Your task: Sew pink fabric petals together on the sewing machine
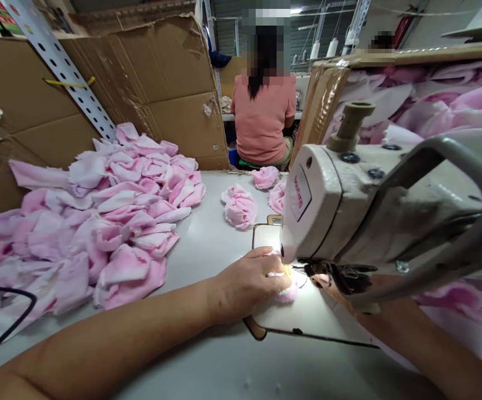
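Forearms [140,328], hands [249,283] at pink cloth [287,294] — beyond, a carton [319,105] holds more.

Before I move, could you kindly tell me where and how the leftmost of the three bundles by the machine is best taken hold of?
Probably by its rounded middle, from above and the left: the bundle sits bunched on the table, with the other two bundles and the machine to its right.

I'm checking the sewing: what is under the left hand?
Pale pink cloth shows at the edge of the left hand; whatever the hand covers cannot be seen.
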Action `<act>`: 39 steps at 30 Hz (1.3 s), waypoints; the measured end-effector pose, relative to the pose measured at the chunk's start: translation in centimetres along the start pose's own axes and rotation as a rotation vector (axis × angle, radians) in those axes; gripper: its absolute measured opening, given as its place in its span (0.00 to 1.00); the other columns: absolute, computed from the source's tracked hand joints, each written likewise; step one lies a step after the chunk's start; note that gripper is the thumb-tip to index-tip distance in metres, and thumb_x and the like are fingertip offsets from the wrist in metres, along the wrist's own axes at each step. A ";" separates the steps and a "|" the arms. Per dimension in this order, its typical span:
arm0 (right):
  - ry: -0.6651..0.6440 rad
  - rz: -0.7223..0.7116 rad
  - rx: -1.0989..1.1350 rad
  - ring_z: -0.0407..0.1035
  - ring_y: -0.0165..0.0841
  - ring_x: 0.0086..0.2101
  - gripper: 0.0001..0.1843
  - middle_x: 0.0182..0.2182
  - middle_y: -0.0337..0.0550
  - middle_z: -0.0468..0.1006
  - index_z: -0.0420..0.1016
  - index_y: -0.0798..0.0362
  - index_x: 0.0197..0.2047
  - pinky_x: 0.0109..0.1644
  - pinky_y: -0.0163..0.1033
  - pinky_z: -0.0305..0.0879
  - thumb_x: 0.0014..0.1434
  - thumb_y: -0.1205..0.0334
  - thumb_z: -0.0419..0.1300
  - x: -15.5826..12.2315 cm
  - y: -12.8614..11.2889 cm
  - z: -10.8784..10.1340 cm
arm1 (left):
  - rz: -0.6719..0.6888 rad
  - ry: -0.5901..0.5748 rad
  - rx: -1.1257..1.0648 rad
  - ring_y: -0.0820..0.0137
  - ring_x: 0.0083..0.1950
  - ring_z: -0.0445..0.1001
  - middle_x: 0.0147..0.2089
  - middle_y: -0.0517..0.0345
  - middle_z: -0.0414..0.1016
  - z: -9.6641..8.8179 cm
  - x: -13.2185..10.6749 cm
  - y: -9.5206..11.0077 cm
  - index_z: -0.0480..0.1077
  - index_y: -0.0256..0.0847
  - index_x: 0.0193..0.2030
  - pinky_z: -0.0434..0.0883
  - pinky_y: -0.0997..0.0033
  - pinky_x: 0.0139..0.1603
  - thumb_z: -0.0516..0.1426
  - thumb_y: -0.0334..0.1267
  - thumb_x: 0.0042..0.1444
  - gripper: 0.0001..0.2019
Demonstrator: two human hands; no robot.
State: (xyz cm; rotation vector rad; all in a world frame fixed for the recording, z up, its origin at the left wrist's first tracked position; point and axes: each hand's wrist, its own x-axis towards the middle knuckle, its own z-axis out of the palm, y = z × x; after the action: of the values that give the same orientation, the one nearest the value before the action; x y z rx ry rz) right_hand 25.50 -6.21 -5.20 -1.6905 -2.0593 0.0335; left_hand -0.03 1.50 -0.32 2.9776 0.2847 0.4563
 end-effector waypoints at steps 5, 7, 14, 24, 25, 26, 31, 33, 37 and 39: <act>-0.041 -0.034 -0.071 0.69 0.38 0.24 0.16 0.16 0.41 0.70 0.74 0.49 0.27 0.28 0.39 0.62 0.61 0.51 0.52 -0.5 -1.2 -1.3 | -0.004 0.021 -0.001 0.69 0.41 0.69 0.37 0.57 0.72 -0.1 -0.1 0.1 0.68 0.39 0.39 0.62 0.66 0.55 0.53 0.38 0.63 0.06; -0.039 -0.057 -0.071 0.68 0.36 0.23 0.16 0.17 0.41 0.70 0.74 0.49 0.27 0.28 0.39 0.61 0.61 0.52 0.52 -0.7 -1.8 -1.7 | -0.014 0.061 -0.014 0.70 0.43 0.69 0.38 0.57 0.72 -0.1 -0.3 0.3 0.69 0.40 0.40 0.61 0.67 0.57 0.51 0.35 0.64 0.06; -0.132 -0.072 -0.005 0.63 0.31 0.19 0.14 0.20 0.40 0.72 0.71 0.50 0.25 0.24 0.37 0.54 0.61 0.57 0.53 -0.2 -3.3 -3.1 | 0.002 0.187 -0.085 0.70 0.43 0.70 0.39 0.57 0.74 -0.3 -0.7 0.4 0.67 0.40 0.37 0.59 0.64 0.59 0.49 0.28 0.61 0.07; -0.216 0.008 0.019 0.67 0.33 0.25 0.14 0.22 0.38 0.72 0.69 0.49 0.26 0.30 0.38 0.58 0.62 0.57 0.51 0.0 -4.8 -2.7 | -0.041 0.182 -0.197 0.70 0.41 0.70 0.35 0.58 0.74 -0.5 -0.4 0.3 0.69 0.41 0.40 0.60 0.65 0.56 0.49 0.27 0.61 0.10; -0.213 0.006 0.026 0.67 0.33 0.25 0.14 0.22 0.39 0.73 0.69 0.49 0.26 0.30 0.38 0.59 0.62 0.57 0.51 -0.1 -4.7 -2.5 | -0.032 0.177 -0.171 0.70 0.41 0.70 0.35 0.59 0.74 -0.5 -0.4 0.3 0.70 0.41 0.39 0.60 0.66 0.56 0.48 0.27 0.61 0.10; -0.204 0.003 0.036 0.68 0.33 0.25 0.14 0.23 0.39 0.73 0.69 0.49 0.26 0.31 0.38 0.59 0.62 0.57 0.51 -0.3 -4.6 -2.4 | -0.021 0.173 -0.139 0.70 0.41 0.70 0.34 0.59 0.74 -0.4 -0.4 0.3 0.70 0.41 0.39 0.59 0.66 0.56 0.48 0.27 0.62 0.10; -0.104 -0.025 0.009 0.67 0.32 0.23 0.16 0.21 0.40 0.72 0.69 0.49 0.25 0.29 0.37 0.60 0.62 0.54 0.51 -0.6 -4.3 -2.1 | 0.012 0.150 0.054 0.70 0.40 0.70 0.34 0.61 0.73 -0.4 -0.3 0.6 0.70 0.41 0.39 0.56 0.66 0.58 0.53 0.32 0.63 0.05; -0.076 -0.050 0.007 0.67 0.33 0.22 0.15 0.21 0.41 0.73 0.71 0.49 0.27 0.26 0.37 0.59 0.61 0.54 0.51 -0.6 -4.1 -1.9 | 0.000 0.149 0.127 0.69 0.40 0.70 0.33 0.61 0.71 -0.4 -0.2 0.7 0.71 0.42 0.39 0.55 0.65 0.59 0.54 0.35 0.63 0.05; -0.028 -0.054 0.003 0.67 0.33 0.20 0.16 0.19 0.42 0.72 0.75 0.49 0.28 0.22 0.36 0.56 0.61 0.52 0.52 -0.5 -3.8 -1.4 | -0.025 0.103 0.244 0.67 0.40 0.70 0.34 0.59 0.71 -0.3 0.1 0.7 0.72 0.44 0.39 0.55 0.62 0.58 0.55 0.36 0.61 0.05; -0.018 -0.029 -0.012 0.67 0.33 0.20 0.17 0.18 0.42 0.72 0.76 0.48 0.27 0.22 0.36 0.55 0.61 0.53 0.52 -0.3 -3.9 -1.3 | -0.031 0.093 0.261 0.67 0.41 0.69 0.35 0.59 0.71 -0.2 0.1 0.5 0.72 0.44 0.39 0.54 0.61 0.58 0.54 0.35 0.61 0.05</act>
State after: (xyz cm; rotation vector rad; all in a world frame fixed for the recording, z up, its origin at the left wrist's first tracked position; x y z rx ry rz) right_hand 22.44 -7.82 -2.94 -1.6735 -2.1008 0.0269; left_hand 0.08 1.08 0.01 3.2035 0.4294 0.5979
